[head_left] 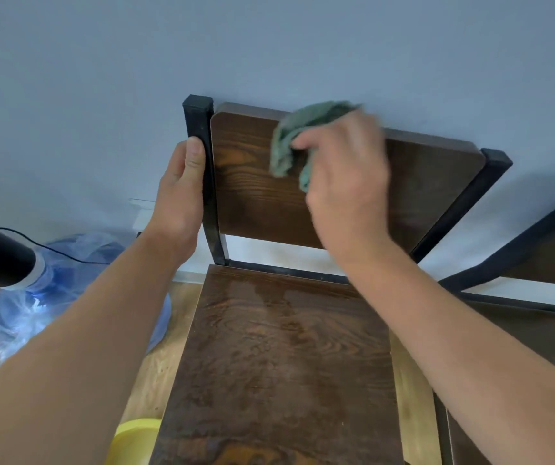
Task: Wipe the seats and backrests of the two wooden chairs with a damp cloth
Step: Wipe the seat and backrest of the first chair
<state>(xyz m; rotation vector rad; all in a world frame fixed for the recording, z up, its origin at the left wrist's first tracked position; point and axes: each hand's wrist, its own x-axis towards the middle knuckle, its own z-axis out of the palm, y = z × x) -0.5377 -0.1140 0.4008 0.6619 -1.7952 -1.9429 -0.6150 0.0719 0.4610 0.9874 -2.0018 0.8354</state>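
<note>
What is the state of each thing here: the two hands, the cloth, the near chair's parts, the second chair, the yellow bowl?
Left hand: grips the black frame post.
Right hand: holds the cloth, blurred.
Cloth: bunched, pressed on the backrest's upper part.
Backrest: upright.
Seat: bare, looks damp in streaks.
Second chair: right, partly seen, untouched.
Yellow bowl: on the floor, cut off.
</note>
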